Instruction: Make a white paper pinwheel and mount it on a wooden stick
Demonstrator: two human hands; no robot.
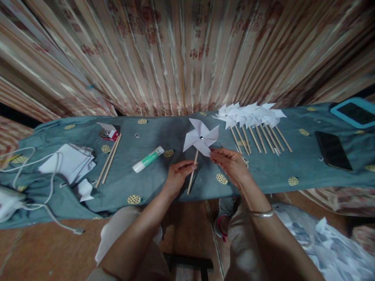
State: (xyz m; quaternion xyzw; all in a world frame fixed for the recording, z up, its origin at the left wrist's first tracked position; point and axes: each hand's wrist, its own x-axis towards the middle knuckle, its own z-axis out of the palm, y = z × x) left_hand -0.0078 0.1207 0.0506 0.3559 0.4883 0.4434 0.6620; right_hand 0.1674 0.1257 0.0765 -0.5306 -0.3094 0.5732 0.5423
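A white paper pinwheel [201,136] with a silver pin at its centre is held up over the cloth-covered table. Its wooden stick [191,177] is pinched in the fingers of my left hand [178,175], below the blades. The thumb and fingers of my right hand [230,162] close on the tip of the lower right blade. Behind and to the right, several similar pinwheels [252,115] lie in an overlapping row, sticks toward me. A glue stick [148,159] with a green label lies left of my left hand.
On the left are two loose sticks [108,160], a small open red box [109,133], stacked white paper [68,162] and a white cable [52,187]. At right lie a black phone [333,150] and a blue-framed device [356,112]. A bag of white paper pieces [325,242] sits below.
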